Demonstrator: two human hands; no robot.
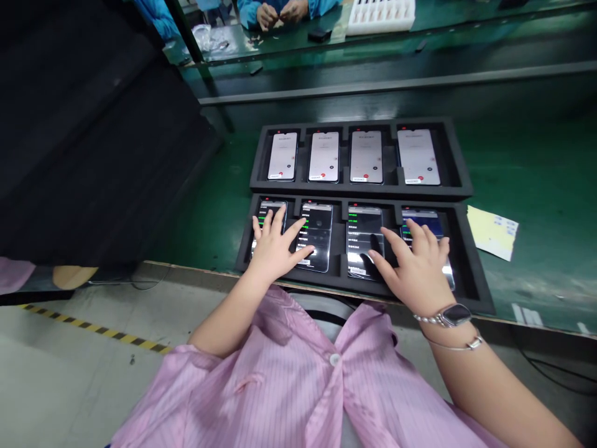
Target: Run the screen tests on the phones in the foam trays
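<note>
Two open hands are resting palm-down on a row of smartphones, and neither is gripping anything. The left hand (275,252) is spreading its fingers (278,219) over the leftmost smartphone (267,208), with its thumb (303,252) reaching onto the second smartphone (319,233). The right hand (413,264) is lying the same way, its thumb (377,261) on the third smartphone (364,218) and its fingers (420,233) on the fourth smartphone (420,218); a wristwatch (454,315) and a thin bracelet (473,342) are circling its wrist. All four phones are sitting in separate cut-outs of a black foam tray (298,280) directly under the hands, their dark screens showing green lines. Just ahead of the hands, a second foam tray (349,190) is holding four more smartphones (366,157) (these screens are pale). Right of the right hand, a yellow paper sheet (492,231) is lying on the green workbench (536,168). Well ahead, a co-worker's hands (280,12) are working near a white tray (380,15).
</note>
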